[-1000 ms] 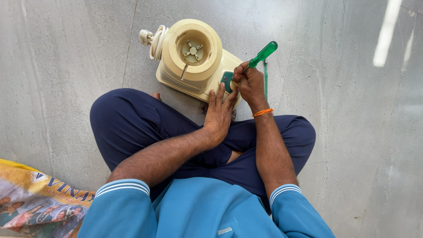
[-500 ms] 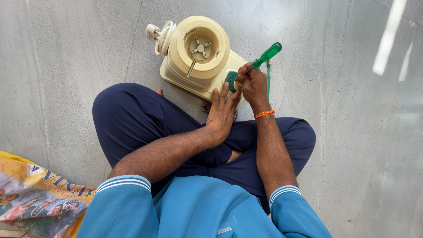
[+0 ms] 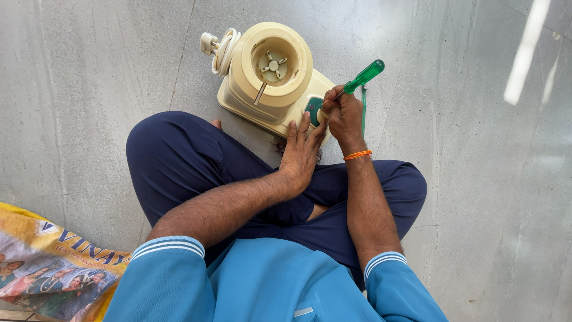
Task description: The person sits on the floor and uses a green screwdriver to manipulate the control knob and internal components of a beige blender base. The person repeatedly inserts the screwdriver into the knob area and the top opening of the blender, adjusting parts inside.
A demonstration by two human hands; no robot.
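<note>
I sit cross-legged on the grey stone floor, and the cream-coloured mixer base stands on it just beyond my knees, in the upper middle of the frame. Its round top faces up at me, with the small metal coupling in the centre of the socket. A cream cord is wound up against its upper-left side, and the plug sticks out further left.

My right hand is curled closed around a screwdriver with a clear green handle. The handle slants up toward the upper right, and its shaft runs down through my fist toward the front right corner of the mixer base, beside the green control panel. I cannot see the tip; my fingers hide it. An orange thread band circles that wrist.

My left hand is open, fingers stretched and slightly spread, palm down, resting flat against the near edge of the mixer base. Its fingertips touch the casing just below the green control panel, right beside my right hand. It grips nothing.

My dark blue trousers fill the middle of the frame. A yellow printed bag lies on the floor in the lower left corner.
</note>
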